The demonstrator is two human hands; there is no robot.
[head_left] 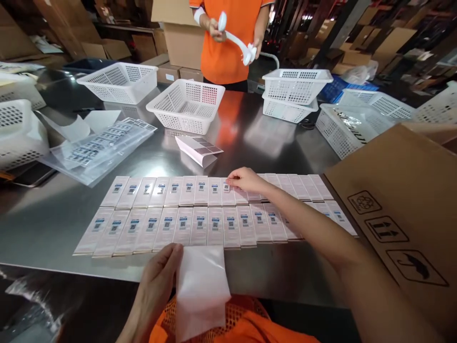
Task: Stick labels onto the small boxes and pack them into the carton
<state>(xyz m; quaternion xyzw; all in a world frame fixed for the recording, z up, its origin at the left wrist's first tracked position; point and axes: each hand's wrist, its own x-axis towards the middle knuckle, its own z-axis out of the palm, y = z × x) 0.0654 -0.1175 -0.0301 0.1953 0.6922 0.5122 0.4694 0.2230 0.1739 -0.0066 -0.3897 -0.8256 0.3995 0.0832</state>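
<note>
Two rows of several slim white boxes [200,224] with barcode labels lie side by side on the steel table [50,214]. My right hand [244,179] reaches over them, its fingertips pressing a label on a box [226,189] in the far row. My left hand [159,278] holds a white backing sheet [202,288] at the table's near edge, thumb on its left side.
A big cardboard box [403,209] stands at my right. White perforated baskets [187,105] sit across the table, with label sheets in clear plastic [100,150] at left and a folded sheet [200,150] in the middle. Opposite, a person in orange handles a white object [235,40].
</note>
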